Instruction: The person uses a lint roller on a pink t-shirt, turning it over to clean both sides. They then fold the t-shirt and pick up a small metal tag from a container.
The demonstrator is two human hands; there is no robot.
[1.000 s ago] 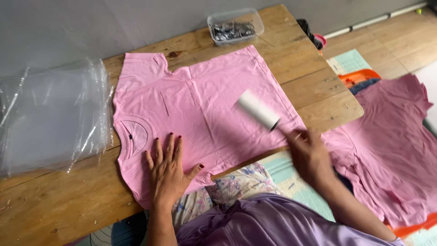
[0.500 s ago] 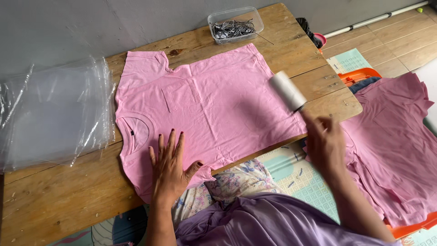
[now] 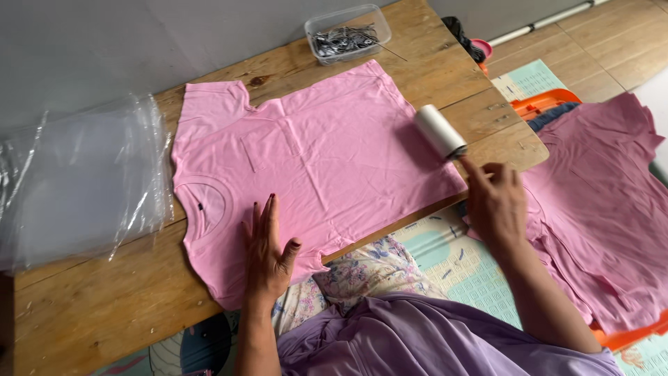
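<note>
Pink cotton shirt lies flat; white cylindrical lint roller rests on it.

The lint roller now sits at the hem edge of the pink T-shirt, well right of the mid-shirt spot it covered a second ago. The right hand is off the cloth and out past the table's near edge, fingers closed on the roller's handle.
</note>
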